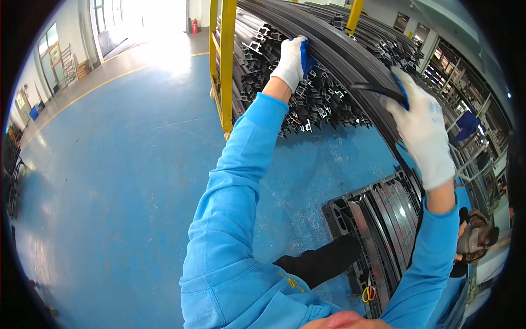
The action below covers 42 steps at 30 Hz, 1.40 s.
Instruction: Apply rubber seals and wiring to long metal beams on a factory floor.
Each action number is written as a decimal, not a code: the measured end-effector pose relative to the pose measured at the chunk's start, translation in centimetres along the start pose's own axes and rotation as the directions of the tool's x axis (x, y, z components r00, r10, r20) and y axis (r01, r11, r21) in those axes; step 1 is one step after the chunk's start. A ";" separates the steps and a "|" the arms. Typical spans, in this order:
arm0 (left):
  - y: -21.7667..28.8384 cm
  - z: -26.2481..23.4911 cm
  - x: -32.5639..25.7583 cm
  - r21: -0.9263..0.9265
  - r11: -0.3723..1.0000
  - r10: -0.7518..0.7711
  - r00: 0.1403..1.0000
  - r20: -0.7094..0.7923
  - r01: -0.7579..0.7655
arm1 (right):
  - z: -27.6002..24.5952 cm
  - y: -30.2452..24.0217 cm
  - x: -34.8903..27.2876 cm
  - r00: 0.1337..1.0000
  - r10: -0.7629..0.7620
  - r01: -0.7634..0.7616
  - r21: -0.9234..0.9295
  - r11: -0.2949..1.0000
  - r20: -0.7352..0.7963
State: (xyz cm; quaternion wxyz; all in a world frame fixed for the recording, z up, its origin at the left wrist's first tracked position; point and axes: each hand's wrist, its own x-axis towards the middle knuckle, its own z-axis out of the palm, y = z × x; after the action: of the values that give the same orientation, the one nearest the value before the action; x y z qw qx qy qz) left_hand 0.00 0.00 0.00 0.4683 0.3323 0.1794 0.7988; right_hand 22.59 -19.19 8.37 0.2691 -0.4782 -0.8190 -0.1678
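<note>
My left hand [291,61], in a white glove with a blue palm, grips the end of a long dark metal profile [350,55] lying on top of a stack. My right hand [423,131], gloved the same way, holds a thin black rubber strip [372,90] against the top of that profile further along. The stack of dark aluminium profiles [307,104] shows its cut ends toward me. Both arms wear bright blue sleeves.
A yellow rack frame [227,66] holds the stack at its left. More dark profiles [378,219] lie low at the right, with yellow-handled scissors [369,294] on them. The blue painted floor [120,181] spreads left. Another person in blue [467,124] stands far right by shelving.
</note>
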 end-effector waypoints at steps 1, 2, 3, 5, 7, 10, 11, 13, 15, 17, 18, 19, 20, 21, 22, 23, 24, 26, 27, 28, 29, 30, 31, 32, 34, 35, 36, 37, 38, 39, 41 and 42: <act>-0.2 -0.4 -0.5 -0.035 0.999 0.006 1.000 -0.005 -0.006 | 0.5 -1.1 0.9 1.000 -0.020 0.021 -0.083 0.996 0.013; -0.2 -0.7 -0.9 -0.068 0.998 0.014 1.000 -0.010 -0.015 | 0.9 -2.2 1.8 0.999 -0.041 0.044 -0.164 0.986 0.025; -0.1 -0.9 -0.8 -0.104 0.994 0.021 1.000 -0.002 -0.021 | 1.3 -3.3 2.9 0.998 -0.052 0.058 -0.249 0.967 0.030; 0.1 -1.4 -0.8 -0.173 0.984 0.034 0.999 0.010 -0.032 | 2.3 -4.9 4.8 0.997 -0.069 0.077 -0.333 0.940 0.034; 0.2 -1.9 -0.7 -0.240 0.970 0.050 0.999 0.016 -0.045 | 3.8 -6.1 6.3 0.997 -0.072 0.078 -0.232 0.970 0.034; 0.4 -2.6 -0.6 -0.332 0.941 0.076 0.997 0.018 -0.066 | 5.9 -6.7 8.4 0.996 -0.086 0.090 -0.122 0.988 0.038; 0.5 -2.9 -0.6 -0.360 0.930 0.087 0.996 0.016 -0.075 | 6.7 -6.5 9.2 0.997 -0.051 0.052 -0.018 0.998 0.066; 0.9 -3.6 -0.2 -0.412 0.907 0.106 0.994 0.019 -0.088 | 8.4 -6.1 10.5 0.991 0.017 -0.041 0.184 0.982 0.131; 1.4 -3.9 0.0 -0.439 0.893 0.115 0.993 0.015 -0.097 | 10.0 -5.8 10.9 0.984 0.041 -0.089 0.279 0.956 0.174; 2.3 -3.3 0.1 -0.195 0.970 0.142 0.989 -0.035 -0.146 | 11.3 -5.4 10.9 0.985 0.063 -0.123 0.388 0.913 0.162; 2.9 -2.9 0.2 -0.066 0.984 0.161 0.985 -0.058 -0.164 | 11.9 -5.1 10.8 0.985 0.073 -0.136 0.441 0.887 0.156; 3.2 -2.6 0.2 0.062 0.982 0.180 0.981 -0.077 -0.176 | 12.3 -4.7 10.6 0.985 0.085 -0.149 0.491 0.858 0.150; 3.7 -3.1 1.5 0.119 0.981 0.168 0.981 -0.099 -0.156 | 12.8 -4.8 10.3 0.985 0.090 -0.156 0.549 0.821 0.145; 4.4 -3.3 2.9 0.173 0.976 0.155 0.981 -0.120 -0.133 | 13.1 -4.9 10.0 0.985 0.098 -0.164 0.603 0.781 0.140; 4.7 -3.4 3.9 0.168 0.977 0.155 0.981 -0.115 -0.135 | 13.5 -4.2 9.8 0.984 0.121 -0.178 0.646 0.743 0.132; 5.5 -3.9 4.4 0.214 0.972 0.127 0.986 -0.112 -0.101 | 13.7 -3.6 9.3 0.981 0.148 -0.193 0.685 0.703 0.125; 6.1 -4.1 4.9 0.256 0.964 0.095 0.990 -0.106 -0.065 | 13.7 -2.8 8.8 0.977 0.179 -0.208 0.719 0.663 0.118; 6.2 -5.8 7.1 0.315 0.947 0.107 0.985 -0.139 -0.059 | 13.9 -3.1 5.8 0.957 0.121 -0.276 0.695 0.664 0.265; 6.5 -7.0 8.4 0.369 0.928 0.125 0.978 -0.168 -0.055 | 14.0 -2.6 4.4 0.929 0.070 -0.320 0.693 0.647 0.364; 6.7 -7.1 10.4 0.420 0.906 0.141 0.971 -0.195 -0.048 | 13.5 -2.3 3.1 0.907 0.075 -0.355 0.658 0.665 0.414; 6.3 -7.3 12.3 0.465 0.884 0.155 0.964 -0.218 -0.037 | 13.1 -1.8 1.8 0.882 0.089 -0.391 0.616 0.683 0.462; 6.7 -8.0 14.6 0.514 0.857 0.174 0.954 -0.243 -0.026 | 13.3 -0.9 0.4 0.876 0.133 -0.424 0.609 0.670 0.463; 8.6 -9.1 17.7 0.573 0.820 0.214 0.937 -0.274 -0.020 | 13.6 -0.3 -0.9 0.872 0.155 -0.443 0.616 0.651 0.464; 8.9 -9.5 19.4 0.618 0.786 0.234 0.927 -0.293 -0.003 | 13.6 1.1 -2.2 0.870 0.168 -0.451 0.613 0.648 0.463; 7.8 -10.5 21.6 0.706 0.707 0.278 0.904 -0.325 0.036 | 13.6 4.1 -4.9 0.743 0.333 -0.657 0.535 0.531 0.581; 6.3 -9.4 22.2 0.703 0.711 0.261 0.914 -0.312 0.037 | 13.6 5.7 -6.4 0.706 0.404 -0.705 0.525 0.477 0.582; 5.3 -8.9 22.4 0.637 0.771 0.200 0.940 -0.277 0.024 | 14.0 7.3 -8.1 0.665 0.458 -0.747 0.519 0.415 0.590; 4.7 -8.4 22.6 0.562 0.827 0.144 0.961 -0.235 0.014 | 14.4 9.4 -10.0 0.670 0.501 -0.742 0.504 0.442 0.548; 4.4 -8.1 22.7 0.484 0.875 0.094 0.977 -0.191 0.010 | 14.3 11.0 -11.8 0.667 0.504 -0.744 0.507 0.435 0.548; 4.2 -8.2 22.6 0.407 0.913 0.051 0.987 -0.149 0.014 | 13.8 11.8 -13.1 0.639 0.532 -0.765 0.530 0.366 0.555; 3.7 -8.9 21.5 0.235 0.971 -0.029 0.997 -0.070 0.045 | 12.1 13.2 -15.4 0.571 0.581 -0.799 0.555 0.231 0.580; 3.9 -9.3 20.8 0.144 0.988 -0.056 0.998 -0.027 0.060 | 11.3 14.0 -16.2 0.505 0.607 -0.842 0.505 0.190 0.614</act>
State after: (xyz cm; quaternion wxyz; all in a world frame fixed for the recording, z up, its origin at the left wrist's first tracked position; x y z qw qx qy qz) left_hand -16.06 16.29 3.23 0.4639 0.3506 0.2518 0.7736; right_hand 38.13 -17.65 -10.14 0.3709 -0.6640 -0.5013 0.4125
